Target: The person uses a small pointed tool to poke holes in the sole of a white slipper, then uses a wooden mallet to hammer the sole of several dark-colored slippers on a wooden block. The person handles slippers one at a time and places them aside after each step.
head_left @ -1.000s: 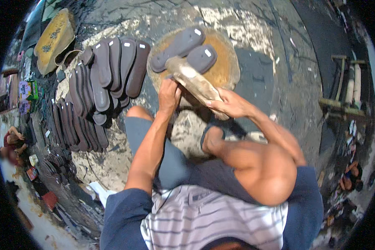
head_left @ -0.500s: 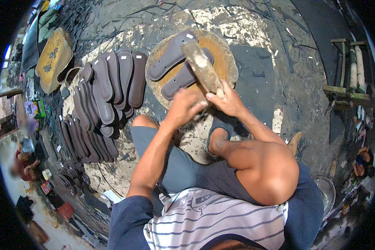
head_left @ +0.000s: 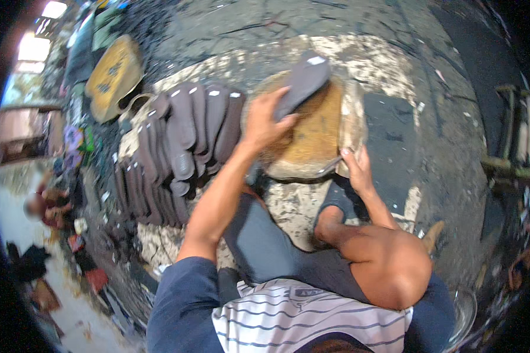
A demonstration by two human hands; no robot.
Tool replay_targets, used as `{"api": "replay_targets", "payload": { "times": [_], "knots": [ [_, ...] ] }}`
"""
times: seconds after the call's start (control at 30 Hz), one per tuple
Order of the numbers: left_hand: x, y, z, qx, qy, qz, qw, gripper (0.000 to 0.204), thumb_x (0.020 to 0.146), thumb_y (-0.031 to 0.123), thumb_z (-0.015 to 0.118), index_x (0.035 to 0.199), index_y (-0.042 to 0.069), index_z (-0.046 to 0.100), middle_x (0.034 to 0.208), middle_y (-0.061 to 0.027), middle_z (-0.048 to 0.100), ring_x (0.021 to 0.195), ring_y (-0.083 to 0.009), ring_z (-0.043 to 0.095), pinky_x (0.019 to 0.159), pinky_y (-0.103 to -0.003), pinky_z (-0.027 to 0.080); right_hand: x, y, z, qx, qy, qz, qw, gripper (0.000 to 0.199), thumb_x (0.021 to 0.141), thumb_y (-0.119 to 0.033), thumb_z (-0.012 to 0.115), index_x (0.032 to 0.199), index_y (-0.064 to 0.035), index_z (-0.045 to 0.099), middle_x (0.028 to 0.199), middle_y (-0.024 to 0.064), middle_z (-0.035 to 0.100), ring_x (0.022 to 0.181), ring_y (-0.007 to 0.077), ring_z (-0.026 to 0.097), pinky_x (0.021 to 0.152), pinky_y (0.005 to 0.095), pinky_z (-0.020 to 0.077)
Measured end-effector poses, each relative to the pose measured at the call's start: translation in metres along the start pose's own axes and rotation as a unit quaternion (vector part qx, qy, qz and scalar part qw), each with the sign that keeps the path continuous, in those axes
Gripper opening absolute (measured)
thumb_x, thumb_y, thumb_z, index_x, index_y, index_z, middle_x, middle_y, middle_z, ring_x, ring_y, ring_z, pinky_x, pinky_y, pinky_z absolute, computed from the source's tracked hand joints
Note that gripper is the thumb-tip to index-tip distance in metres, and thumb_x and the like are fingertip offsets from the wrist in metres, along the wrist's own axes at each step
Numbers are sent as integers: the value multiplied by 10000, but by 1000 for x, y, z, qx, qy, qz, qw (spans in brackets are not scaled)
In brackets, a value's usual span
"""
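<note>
My left hand (head_left: 264, 122) grips one end of a grey foam shoe sole (head_left: 305, 79) and lifts it off a round wooden chopping block (head_left: 312, 138) on the floor in front of me. My right hand (head_left: 356, 170) is at the block's right edge, closed on the lower end of a pale wooden tool (head_left: 352, 115) that lies along that edge. A thin metal piece (head_left: 331, 166) sticks out just left of that hand. My bent knee (head_left: 388, 265) is below it.
Several grey soles (head_left: 182, 138) stand in overlapping rows left of the block. A yellow board (head_left: 115, 76) lies at the far left, with a seated person (head_left: 41, 206) beyond. A wooden frame (head_left: 512, 135) stands at the right, a metal bowl (head_left: 462, 312) by my hip.
Both hands were together on the pale tool over two soles on the block. Now my left hand has taken one sole and raised it, and the tool has swung to the block's right edge.
</note>
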State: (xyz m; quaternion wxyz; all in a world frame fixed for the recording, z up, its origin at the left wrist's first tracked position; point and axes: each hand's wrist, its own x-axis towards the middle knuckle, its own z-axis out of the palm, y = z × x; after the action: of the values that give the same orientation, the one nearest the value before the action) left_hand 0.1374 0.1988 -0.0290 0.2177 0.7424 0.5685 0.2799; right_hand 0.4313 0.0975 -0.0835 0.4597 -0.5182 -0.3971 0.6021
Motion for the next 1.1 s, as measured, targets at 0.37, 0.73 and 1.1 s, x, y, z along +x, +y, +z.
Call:
{"api": "replay_targets", "payload": {
  "times": [0.37,0.73,1.1],
  "knots": [
    [-60,-137,-103,263,116,-444,849,838,882,527,784,1567,143,491,1539,-263,490,1385,-460,501,1156,-570,389,-11,0,2,-2,-46,11,999,565,1021,-234,681,1473,31,470,1328,126,640,1211,205,613,1071,357,464],
    [-89,-129,-84,189,91,-358,910,889,791,293,890,1524,152,408,1324,-295,612,1276,-493,553,1104,-552,434,1,-17,-3,-19,-30,-13,999,548,1019,-222,687,1458,39,489,1311,117,642,1176,194,612,1059,354,471],
    [-104,-86,-67,83,131,-226,962,902,779,130,838,1519,48,329,1362,-293,540,1295,-473,530,1149,-506,399,5,-2,-41,-15,168,-25,985,447,1016,-240,712,1348,19,563,1204,116,693,1051,172,656,930,334,532]
  ]
}}
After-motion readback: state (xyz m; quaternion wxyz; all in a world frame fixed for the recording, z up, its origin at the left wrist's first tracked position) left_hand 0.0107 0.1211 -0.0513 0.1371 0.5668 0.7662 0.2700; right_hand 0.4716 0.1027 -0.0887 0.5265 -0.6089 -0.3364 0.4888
